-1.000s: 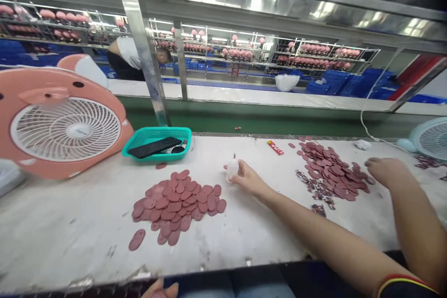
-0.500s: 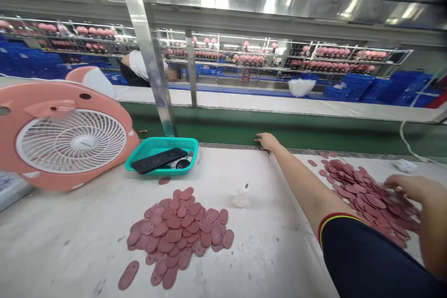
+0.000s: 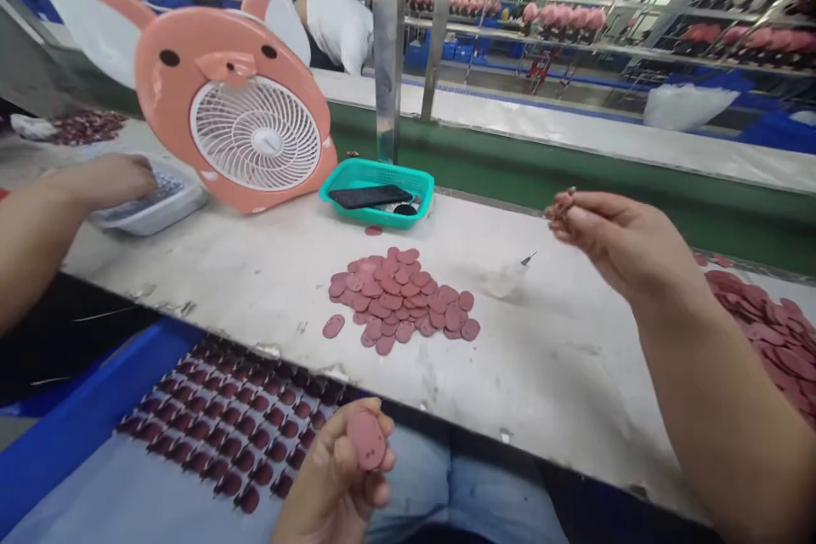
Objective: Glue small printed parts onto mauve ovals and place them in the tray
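Observation:
My left hand [image 3: 337, 476], low in the middle, pinches a flat reddish oval piece [image 3: 366, 439] with a few small dark dots near one end. Over the far right part of the table, my right hand [image 3: 612, 238] is raised with its fingertips closed around a cluster of small brown pieces [image 3: 561, 211], too small to name. A loose pile of similar reddish ovals [image 3: 401, 293] lies between the hands on the white table [image 3: 541, 382]. Below the table edge, a blue crate [image 3: 70, 442] holds rows of dark red rounded parts [image 3: 223, 416].
A pink pig-shaped fan [image 3: 169, 106] stands beside a green basket [image 3: 376, 221] holding a phone-like black object [image 3: 370, 197]. A second oval pile [image 3: 765, 331] lies right. Another person's hand [image 3: 124, 180] is over a pale tray [image 3: 172, 208]. Green strip [image 3: 484, 157] runs behind.
My right hand has lifted from the table's far edge, now with small brown pieces in its fingers. My view has swung left and down; my left hand with the oval piece has come into view.

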The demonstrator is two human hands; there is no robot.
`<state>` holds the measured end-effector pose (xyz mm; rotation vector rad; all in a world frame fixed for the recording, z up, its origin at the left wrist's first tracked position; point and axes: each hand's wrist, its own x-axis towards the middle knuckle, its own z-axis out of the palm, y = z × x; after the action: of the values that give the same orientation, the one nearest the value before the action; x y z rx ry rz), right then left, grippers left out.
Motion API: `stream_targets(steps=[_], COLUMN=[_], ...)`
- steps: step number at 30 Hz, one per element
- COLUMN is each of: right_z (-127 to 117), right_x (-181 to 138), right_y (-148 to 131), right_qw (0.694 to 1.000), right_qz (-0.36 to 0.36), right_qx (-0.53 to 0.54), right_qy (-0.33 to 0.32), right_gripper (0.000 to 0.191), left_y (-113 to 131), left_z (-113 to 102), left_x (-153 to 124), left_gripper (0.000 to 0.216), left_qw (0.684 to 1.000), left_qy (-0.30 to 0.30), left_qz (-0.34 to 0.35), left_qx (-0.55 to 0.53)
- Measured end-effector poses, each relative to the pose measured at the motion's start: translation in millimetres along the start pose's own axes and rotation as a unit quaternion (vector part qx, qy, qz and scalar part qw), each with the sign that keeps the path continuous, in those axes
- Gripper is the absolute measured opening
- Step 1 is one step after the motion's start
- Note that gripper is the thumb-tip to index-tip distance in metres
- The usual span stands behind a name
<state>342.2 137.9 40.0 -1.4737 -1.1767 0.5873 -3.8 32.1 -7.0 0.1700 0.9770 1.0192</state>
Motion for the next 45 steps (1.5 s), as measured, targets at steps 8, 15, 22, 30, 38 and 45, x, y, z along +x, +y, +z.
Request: stream_targets(steps=[8,15,22,30,38,45], right_z=[94,99,95,91,91,92], right_x=[-166,-171,-172,-168,-162,-162], right_y=[-56,-59,-66,-68,-73,-78], right_qw=[0.950,0.942,0.930,0.919,0.895,0.883], right_qz=[-0.033,-0.066,-0.097,-0.148,-0.222,-0.239], right_qx=[0.099,0.090,0.073,0.064,0.035,0.018], right_qy=[-0.295,-0.316,-0.346,-0.360,-0.385,-0.404], right_gripper=[0.007,0.008,0.011,0.013,0.013,0.017], left_y=[-4,-5,-9,-14,-15,-14], left_z=[0,-5,-8,-22,-25,-26], left_x=[-20,-25,-27,-20,-20,-20], left_gripper=[0.048,0.045,0.044,0.041,0.043,0.040], left_qw=[0.999,0.997,0.995,0.990,0.990,0.989], left_qy=[-0.025,-0.055,-0.072,-0.124,-0.125,-0.128], left_qz=[-0.014,-0.017,-0.029,-0.048,-0.051,-0.057], left_qx=[0.037,0.054,0.055,0.044,0.047,0.036])
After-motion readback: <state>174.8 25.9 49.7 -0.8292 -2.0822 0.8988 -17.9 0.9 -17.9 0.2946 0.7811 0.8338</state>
